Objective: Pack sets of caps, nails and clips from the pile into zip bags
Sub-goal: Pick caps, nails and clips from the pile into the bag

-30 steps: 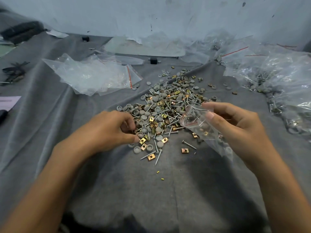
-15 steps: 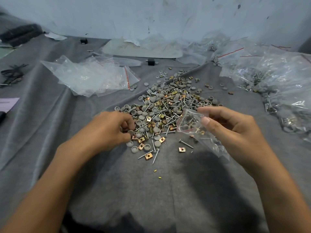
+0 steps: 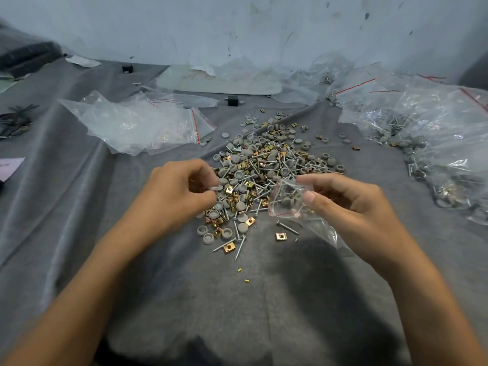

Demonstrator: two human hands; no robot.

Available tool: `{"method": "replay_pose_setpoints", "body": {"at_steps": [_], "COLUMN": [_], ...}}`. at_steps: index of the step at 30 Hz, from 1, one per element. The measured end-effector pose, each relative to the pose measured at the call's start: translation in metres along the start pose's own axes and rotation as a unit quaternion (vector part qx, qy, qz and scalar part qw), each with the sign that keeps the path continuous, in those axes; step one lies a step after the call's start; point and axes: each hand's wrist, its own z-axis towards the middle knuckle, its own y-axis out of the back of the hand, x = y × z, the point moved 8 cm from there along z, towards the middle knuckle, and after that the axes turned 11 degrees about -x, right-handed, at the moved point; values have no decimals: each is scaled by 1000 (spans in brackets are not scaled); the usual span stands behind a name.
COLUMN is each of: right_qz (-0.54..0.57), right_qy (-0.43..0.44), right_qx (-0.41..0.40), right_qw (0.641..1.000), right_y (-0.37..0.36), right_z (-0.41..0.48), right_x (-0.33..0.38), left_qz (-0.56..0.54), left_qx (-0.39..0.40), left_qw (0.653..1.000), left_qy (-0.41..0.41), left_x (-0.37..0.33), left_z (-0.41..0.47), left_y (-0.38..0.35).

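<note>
- While the right hand [image 3: 351,207] grips a small zip bag [image 3: 287,200] at its mouth, thumb on the near side and fingers over the far side, the bag's opening faces left toward the pile [image 3: 266,165], and a red seal line runs round the open rim.
- Inside the bag, a grey cap or two show close to the mouth, and the clear tail of the bag trails down past the palm toward the grey cloth [image 3: 237,299].
- At the pile's near-left edge sits the left hand [image 3: 177,191], fingers curled in, thumb and fingertips pinching what looks like a grey cap [image 3: 215,187] — small, and partly hidden by the fingers.
- Grey caps, silver nails and brass-coloured clips are heaped together in the pile, which lies on the cloth between the two hands and beyond them.
- Just below the bag, a lone nail [image 3: 287,227] and a lone clip [image 3: 280,236] lie on the cloth apart from the heap, and two tiny yellow bits [image 3: 239,269] lie nearer the person.
- Left of the pile lie crumpled empty bags [image 3: 137,128]; to the right is a mound of filled bags [image 3: 435,143] — caps and nails show through the plastic.
- A pale, scuffed wall [image 3: 237,22] closes the back, a small black block [image 3: 232,100] stands on the cloth before it, and a pink paper [image 3: 8,167] lies at the left edge.
</note>
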Motion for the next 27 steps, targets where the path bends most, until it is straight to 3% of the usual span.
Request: {"method": "replay_pose_setpoints", "body": {"at_steps": [3,5,15,20,24,27], "right_qz": [-8,-17,-1,4,7,9], "right_qy": [-2,-2,-9,-7,-7,-10], "right_qx": [10,15,6,2,-13,-15], "right_qw": [1000,1000,1000,1000,1000,1000], "right_y": [-3,-5,-5,-4,2,2], "right_z": [-1,-2,-1,-1,1,1], "right_x": [0,0,0,0,0,-1], "left_qz": [-211,-275,-315,-197,-170,-15], "left_qx": [18,27,48,27,23,41], "left_qw": [977,961,948,977,982,996], "left_qy": [8,4,5,-71,-74,-77], "left_x": [-28,-42,-43,-47,-39,-18], "left_z": [-12,-19,-23,-23,-13,-6], "left_y": [-21,-37,-66,-61,-33,-8]}}
